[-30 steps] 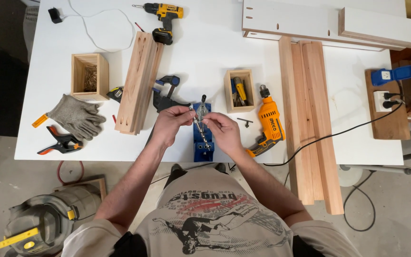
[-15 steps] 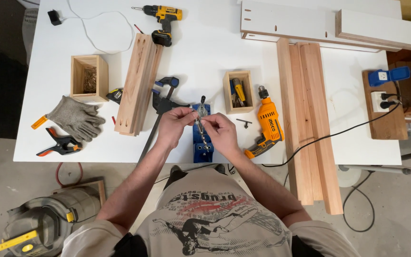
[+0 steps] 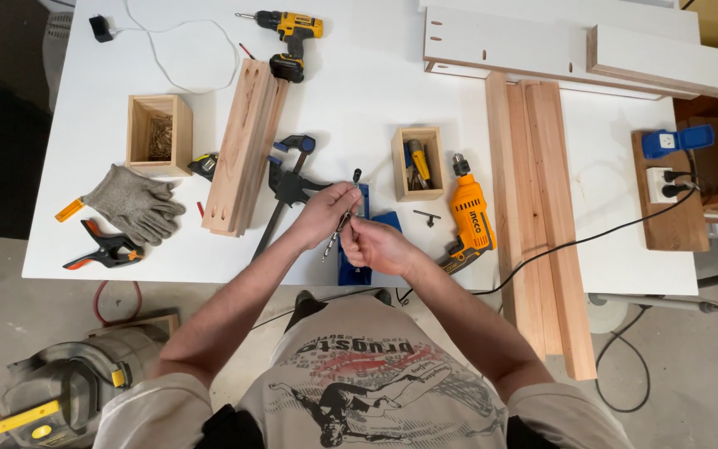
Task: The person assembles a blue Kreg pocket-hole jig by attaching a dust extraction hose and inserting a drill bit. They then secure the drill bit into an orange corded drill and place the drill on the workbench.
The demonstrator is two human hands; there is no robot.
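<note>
Both my hands meet over the front edge of the white table [image 3: 359, 91]. My left hand [image 3: 323, 213] pinches the upper part of a long stepped drill bit [image 3: 342, 218], which runs slanted from a dark tip at the top down toward my right hand [image 3: 376, 246]. That hand grips the bit's lower part, fingers curled round it. Under the hands lies a blue jig [image 3: 357, 249], partly hidden. An orange corded drill [image 3: 469, 218] lies just right of my right hand, with a small chuck key [image 3: 426, 218] beside it.
A black bar clamp [image 3: 286, 187] and a stack of grooved boards [image 3: 243, 148] lie left of the hands. There are also two small wooden boxes [image 3: 159, 133] [image 3: 418, 163], grey gloves [image 3: 133, 204], a yellow cordless drill [image 3: 292, 33], long planks [image 3: 533, 208], white panels [image 3: 558, 41] and a power strip board [image 3: 671, 191].
Both hands have kept hold of the bit and shifted slightly, turning it to a steeper slant. Nothing on the table has moved.
</note>
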